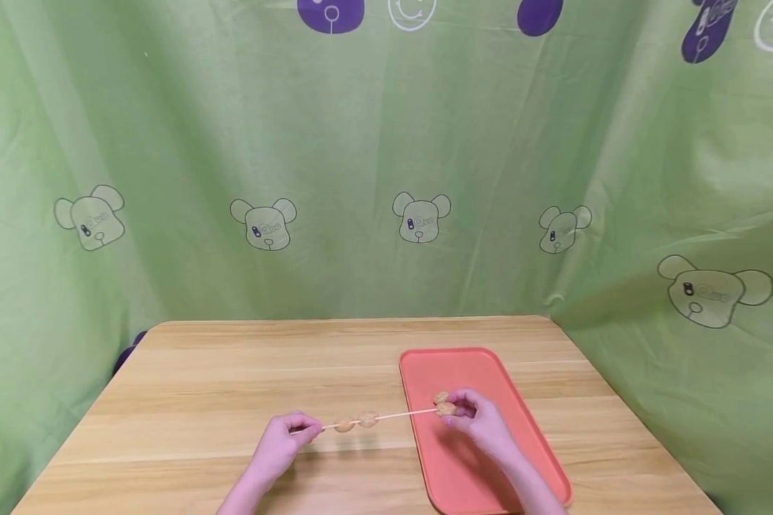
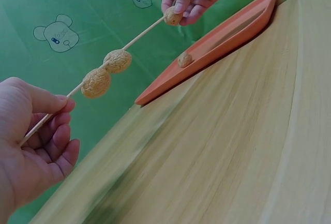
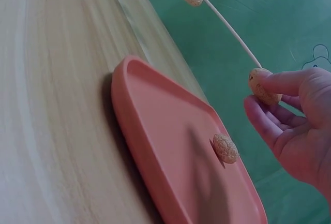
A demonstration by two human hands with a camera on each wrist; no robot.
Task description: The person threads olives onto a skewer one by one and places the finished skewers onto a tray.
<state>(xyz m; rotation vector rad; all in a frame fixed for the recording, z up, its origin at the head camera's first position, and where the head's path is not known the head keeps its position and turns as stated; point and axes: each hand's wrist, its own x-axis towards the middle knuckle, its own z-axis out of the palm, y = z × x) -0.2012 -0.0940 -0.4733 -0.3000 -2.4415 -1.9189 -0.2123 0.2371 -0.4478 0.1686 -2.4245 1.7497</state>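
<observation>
My left hand (image 1: pixel 278 442) pinches a thin wooden skewer (image 1: pixel 402 415) near its left end, between thumb and fingers. Two golden-brown, wrinkled balls (image 2: pixel 96 83) are threaded side by side on it, a little beyond the left fingertips. At the skewer's far end, my right hand (image 1: pixel 483 425) grips a third such ball (image 3: pixel 261 85) between thumb and fingers. The skewer's tip meets that ball; how deep it goes in cannot be seen. Below the right hand, another wrinkled ball (image 3: pixel 226 148) lies on the pink tray (image 1: pixel 441 465).
The tray stands on the right part of a wood-grain table (image 1: pixel 232 372), with a low raised rim. A green curtain (image 1: pixel 335 272) printed with bear heads hangs behind the table and along both sides. Both hands are held above the tabletop.
</observation>
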